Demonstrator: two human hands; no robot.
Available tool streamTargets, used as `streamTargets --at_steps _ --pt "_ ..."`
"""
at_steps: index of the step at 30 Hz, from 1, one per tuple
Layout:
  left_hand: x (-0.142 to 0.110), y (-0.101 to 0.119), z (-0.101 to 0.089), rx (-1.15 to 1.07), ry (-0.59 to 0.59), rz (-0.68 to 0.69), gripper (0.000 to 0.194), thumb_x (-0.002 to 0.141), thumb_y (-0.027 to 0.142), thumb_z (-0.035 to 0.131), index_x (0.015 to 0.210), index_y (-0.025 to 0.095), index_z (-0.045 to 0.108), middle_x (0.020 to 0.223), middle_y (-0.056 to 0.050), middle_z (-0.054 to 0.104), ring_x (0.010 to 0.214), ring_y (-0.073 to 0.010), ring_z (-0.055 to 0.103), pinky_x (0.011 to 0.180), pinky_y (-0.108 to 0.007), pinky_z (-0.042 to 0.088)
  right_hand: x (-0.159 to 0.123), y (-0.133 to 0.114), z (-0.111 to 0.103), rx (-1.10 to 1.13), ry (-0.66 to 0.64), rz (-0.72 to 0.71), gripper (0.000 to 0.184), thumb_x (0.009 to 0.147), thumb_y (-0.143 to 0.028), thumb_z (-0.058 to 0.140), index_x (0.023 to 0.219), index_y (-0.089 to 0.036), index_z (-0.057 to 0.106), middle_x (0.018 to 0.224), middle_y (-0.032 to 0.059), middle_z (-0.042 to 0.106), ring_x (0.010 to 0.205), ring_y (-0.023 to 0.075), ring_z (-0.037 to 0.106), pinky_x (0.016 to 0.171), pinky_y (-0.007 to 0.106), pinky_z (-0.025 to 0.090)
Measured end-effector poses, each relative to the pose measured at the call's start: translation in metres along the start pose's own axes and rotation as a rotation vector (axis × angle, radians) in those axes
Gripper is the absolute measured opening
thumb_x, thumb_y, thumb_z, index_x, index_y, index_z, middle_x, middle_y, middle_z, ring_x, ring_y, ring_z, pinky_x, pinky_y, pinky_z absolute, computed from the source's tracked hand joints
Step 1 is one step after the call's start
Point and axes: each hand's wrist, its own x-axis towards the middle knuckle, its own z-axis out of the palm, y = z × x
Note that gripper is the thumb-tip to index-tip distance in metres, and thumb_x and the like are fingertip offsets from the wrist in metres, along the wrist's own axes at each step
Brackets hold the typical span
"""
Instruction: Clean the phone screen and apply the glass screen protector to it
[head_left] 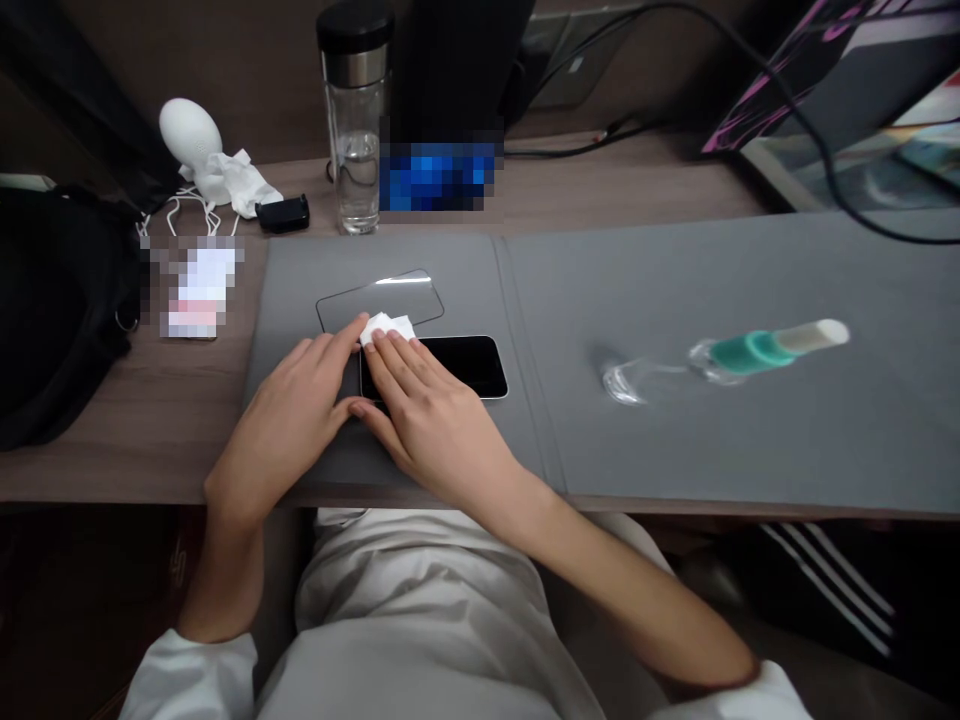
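A black-screened smartphone (471, 368) lies flat and sideways on the grey desk mat. My right hand (439, 415) presses a folded white tissue (388, 326) onto the left part of its screen, fingers together. At the phone's left end, my left hand (296, 410) steadies it with thumb and index finger. Their tips come close to my right hand, and my other left fingers are curled. Just behind the phone rests a clear, black-edged screen protector (390, 293), its near edge partly covered by the tissue and my hands.
On the grey mat (675, 440) lie a green-filled bottle (754, 352) and a clear cap (624, 384). Behind stand a glass water bottle (356, 165), a black clip-like object (283, 214) and a white rounded device (190, 132). A black bag (67, 320) sits at left.
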Motion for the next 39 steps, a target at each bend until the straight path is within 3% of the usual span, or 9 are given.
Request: streamTargets --at_steps 8,19,30,39 --pt "0.001 -0.003 0.000 -0.070 0.016 -0.036 0.075 0.099 0.017 0.070 0.166 0.028 0.038 0.150 -0.009 0.066 0.138 -0.0284 0.062 0.122 -0.049 0.046 -0.002 -0.002 -0.002 0.019 -0.036 -0.027 0.066 0.112 -0.045 0.046 0.156 0.004 0.049 0.166 0.0268 0.043 0.159 0.0354 0.039 0.133 0.056 0.034" --pt "-0.004 -0.006 -0.003 -0.081 -0.028 -0.026 0.076 0.102 0.025 0.069 0.168 0.030 0.033 0.145 -0.007 0.068 0.134 -0.0275 0.064 0.118 -0.047 0.049 -0.031 -0.020 -0.010 0.029 -0.009 -0.077 0.063 0.113 -0.044 0.046 0.153 0.004 0.053 0.163 0.0242 0.047 0.155 0.0346 0.046 0.131 0.053 0.040" --pt "-0.006 -0.006 -0.013 -0.234 -0.020 -0.144 0.078 0.099 0.020 0.064 0.169 0.032 0.032 0.140 -0.004 0.070 0.119 -0.0212 0.072 0.106 -0.038 0.059 -0.001 -0.012 -0.006 -0.007 -0.041 -0.029 0.059 0.114 -0.039 0.044 0.154 0.004 0.053 0.163 0.0244 0.049 0.155 0.0333 0.047 0.132 0.049 0.038" --pt "-0.004 -0.003 -0.017 -0.220 0.032 -0.121 0.057 0.106 0.019 0.047 0.162 0.026 0.043 0.136 -0.006 0.072 0.122 -0.0213 0.072 0.109 -0.039 0.056 -0.005 -0.014 -0.005 -0.012 -0.036 -0.043 0.064 0.114 -0.042 0.041 0.155 0.006 0.050 0.165 0.0252 0.045 0.156 0.0353 0.045 0.133 0.051 0.037"
